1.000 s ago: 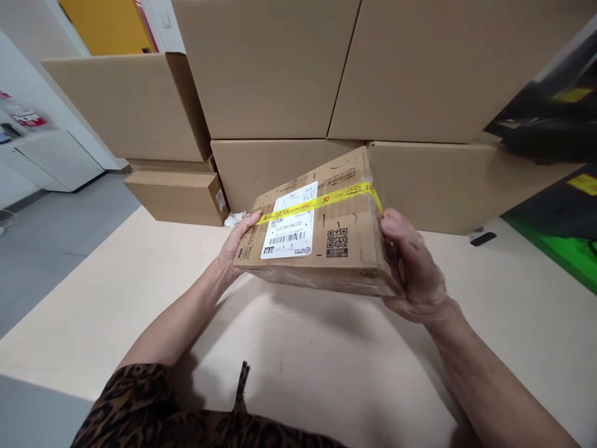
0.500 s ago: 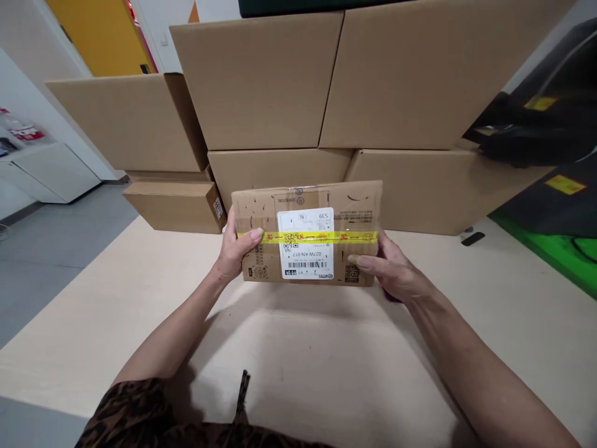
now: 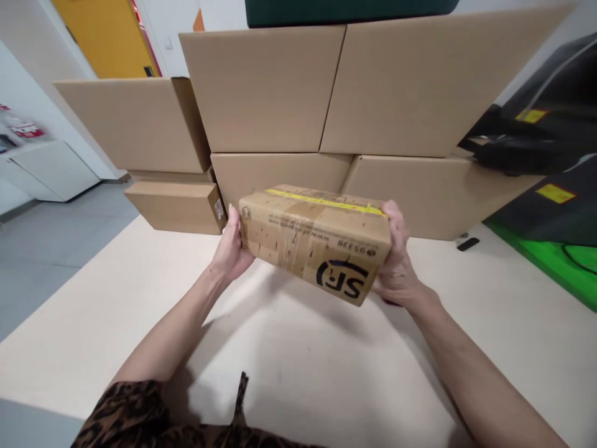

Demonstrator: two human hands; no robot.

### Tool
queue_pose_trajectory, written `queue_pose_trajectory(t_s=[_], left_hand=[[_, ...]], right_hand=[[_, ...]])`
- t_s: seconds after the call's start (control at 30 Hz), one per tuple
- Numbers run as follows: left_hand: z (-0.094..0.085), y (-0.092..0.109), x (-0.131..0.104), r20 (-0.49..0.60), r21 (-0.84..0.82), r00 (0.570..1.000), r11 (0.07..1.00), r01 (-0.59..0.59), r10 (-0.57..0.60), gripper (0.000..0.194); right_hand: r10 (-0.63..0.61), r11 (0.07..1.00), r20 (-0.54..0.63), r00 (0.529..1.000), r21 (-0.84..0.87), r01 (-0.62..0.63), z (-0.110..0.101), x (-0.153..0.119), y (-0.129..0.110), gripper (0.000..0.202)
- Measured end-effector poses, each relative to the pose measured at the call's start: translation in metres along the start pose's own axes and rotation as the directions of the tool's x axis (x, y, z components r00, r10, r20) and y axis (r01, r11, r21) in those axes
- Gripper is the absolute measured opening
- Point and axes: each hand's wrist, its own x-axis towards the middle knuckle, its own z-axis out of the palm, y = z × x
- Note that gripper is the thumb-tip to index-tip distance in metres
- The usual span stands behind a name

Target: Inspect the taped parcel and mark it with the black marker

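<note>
**Parcel held in the air between both hands**

The parcel [image 3: 317,239] is off the table [image 3: 116,298], tilted, with its printed side toward the person and yellow tape [image 3: 326,200] along the top edge. The left hand [image 3: 232,246] clasps its left end and the right hand [image 3: 396,261] wraps its right end, fingers over the top corner. Both grip only by the ends. Behind it stand stacked big boxes [image 3: 261,93], with a small flat box [image 3: 177,205] to the left and a small black object [image 3: 467,244] on the table to the right. Risk, as I judge it: the tilted parcel could slip from the end grips and drop on the table, or knock into the stack just behind.
</note>
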Motion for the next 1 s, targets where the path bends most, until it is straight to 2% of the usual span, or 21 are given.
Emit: queue_pose_trajectory(t_s=[0.07, 0.1, 0.17, 0.27, 0.37, 0.43, 0.47, 0.53, 0.6, 0.63, 0.7, 0.8, 0.83, 0.97, 1.0], left_hand=[[-0.009, 0.004, 0.002, 0.015, -0.011, 0.996, 0.996, 0.087, -0.087, 0.084], [-0.014, 0.007, 0.003, 0.027, -0.003, 0.991, 0.992, 0.129, -0.129, 0.083], [-0.025, 0.014, 0.004, 0.042, 0.024, 0.979, 0.98, 0.198, -0.199, 0.081], [-0.032, 0.022, 0.004, 0.016, 0.022, 0.972, 0.972, 0.232, -0.233, 0.061], [-0.025, 0.02, 0.004, -0.022, -0.015, 0.986, 0.987, 0.162, -0.162, 0.046], [-0.016, 0.015, 0.003, -0.039, -0.012, 0.995, 0.996, 0.087, -0.087, 0.046], [-0.011, 0.012, 0.003, -0.053, 0.002, 0.997, 0.999, 0.048, -0.048, 0.049], [-0.005, 0.007, 0.002, -0.094, 0.056, 0.995, 0.998, -0.027, 0.032, 0.059], [-0.002, 0.003, 0.001, -0.13, 0.145, 0.985, 0.985, -0.091, 0.11, 0.071], [-0.001, 0.001, 0.0, -0.137, 0.196, 0.979, 0.973, -0.123, 0.152, 0.077], [0.001, -0.003, -0.004, -0.114, 0.292, 0.967, 0.938, -0.188, 0.229, 0.088], [0.008, -0.007, -0.014, -0.018, 0.4, 0.95, 0.873, -0.279, 0.311, 0.101], [0.012, -0.007, -0.018, 0.02, 0.431, 0.946, 0.851, -0.301, 0.325, 0.104], [0.026, -0.007, -0.033, 0.145, 0.524, 0.922, 0.763, -0.379, 0.358, 0.114], [0.029, -0.007, -0.036, 0.181, 0.547, 0.912, 0.733, -0.404, 0.368, 0.117]], right_hand=[[-0.253, 0.962, -0.007, 0.967, -0.111, 0.251, 0.0, -0.002, 0.005, 0.098], [-0.322, 0.935, -0.001, 0.947, -0.156, 0.318, -0.001, -0.004, 0.007, 0.093], [-0.299, 0.929, 0.0, 0.954, -0.227, 0.291, -0.002, -0.008, 0.01, 0.077], [-0.189, 0.937, -0.016, 0.982, -0.302, 0.176, -0.003, -0.011, 0.011, 0.058], [-0.183, 0.937, -0.025, 0.983, -0.307, 0.167, -0.005, -0.008, 0.004, 0.063], [-0.073, 0.969, -0.123, 0.99, -0.244, 0.041, -0.006, -0.003, -0.005, 0.076], [0.041, 0.983, -0.19, 0.981, -0.169, -0.074, -0.006, 0.0, -0.01, 0.08], [0.34, 0.94, -0.243, 0.908, 0.096, -0.327, -0.005, 0.004, -0.019, 0.076], [0.587, 0.766, -0.091, 0.805, 0.384, -0.515, -0.003, 0.006, -0.023, 0.063], [0.653, 0.658, 0.02, 0.757, 0.48, -0.58, -0.001, 0.006, -0.024, 0.058], [0.71, 0.494, 0.177, 0.682, 0.564, -0.661, 0.005, 0.006, -0.024, 0.051], [0.761, 0.397, 0.199, 0.617, 0.609, -0.686, 0.015, 0.004, -0.022, 0.044], [0.763, 0.389, 0.194, 0.617, 0.624, -0.678, 0.017, 0.003, -0.02, 0.043], [0.713, 0.399, 0.199, 0.673, 0.674, -0.622, 0.025, 0.001, -0.014, 0.043], [0.716, 0.389, 0.194, 0.671, 0.687, -0.614, 0.027, 0.001, -0.013, 0.045]])
